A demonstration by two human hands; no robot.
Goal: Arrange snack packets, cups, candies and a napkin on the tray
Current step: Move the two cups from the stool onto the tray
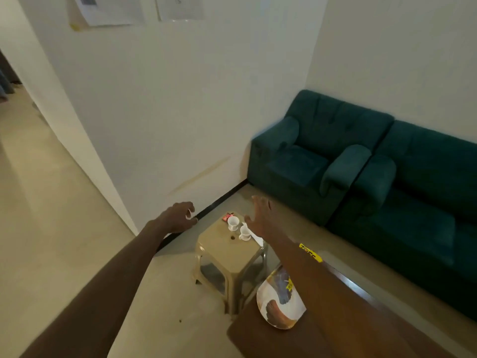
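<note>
We are reaching for the 2 white cups [238,227] on the beige stool [227,257]; right hand [259,218] is spread wide and empty, left hand [180,215] is curled, maybe pinching something small and white, and next we need to grasp 1 cup

Bare forearms, sleeveless, unadorned hands [180,218]

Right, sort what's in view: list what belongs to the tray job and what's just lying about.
For the job:
two white cups on the stool
red packet
white napkin
patterned tray
yellow packet

Just there:
green sofas
papers on the wall
brown table
</note>
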